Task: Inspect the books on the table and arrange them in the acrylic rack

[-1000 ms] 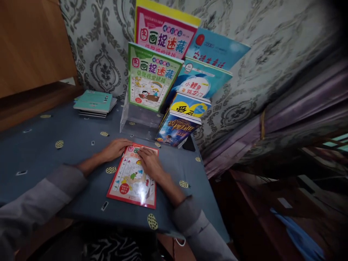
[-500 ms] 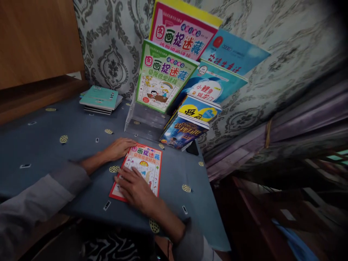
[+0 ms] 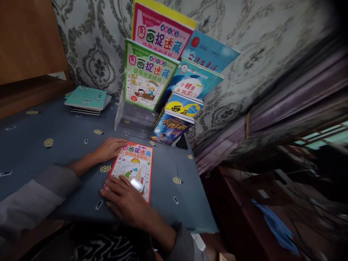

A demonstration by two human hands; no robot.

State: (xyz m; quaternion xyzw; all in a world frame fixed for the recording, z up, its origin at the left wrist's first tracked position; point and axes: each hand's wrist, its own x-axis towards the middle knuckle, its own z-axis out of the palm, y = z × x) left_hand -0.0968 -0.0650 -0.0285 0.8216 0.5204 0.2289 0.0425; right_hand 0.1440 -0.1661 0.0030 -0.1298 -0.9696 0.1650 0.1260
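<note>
A red-bordered picture book [image 3: 136, 163] lies flat on the cloth-covered table, its cover facing up. My left hand [image 3: 112, 148] rests at the book's upper left corner, fingers stretched out and touching its edge. Across the lower left part of the cover lies my right hand [image 3: 126, 199], its fingers extended and slightly apart. That hand hides the bottom edge of the book. Just behind the book is a clear plastic book stand [image 3: 133, 121], holding a green-bordered book [image 3: 149, 78] and a pink one [image 3: 163, 34] upright.
On the stand's right side are blue books [image 3: 187, 83] and a dark blue book [image 3: 171, 127], with a black flat object [image 3: 182, 142] beside them. A stack of thin books [image 3: 87, 99] sits at the back left. The patterned tablecloth [image 3: 176, 163] ends at the right edge.
My right hand has slid down the cover toward its bottom edge, uncovering more of the picture. The left hand stays at the corner. The whole view has shifted, so things appear further left.
</note>
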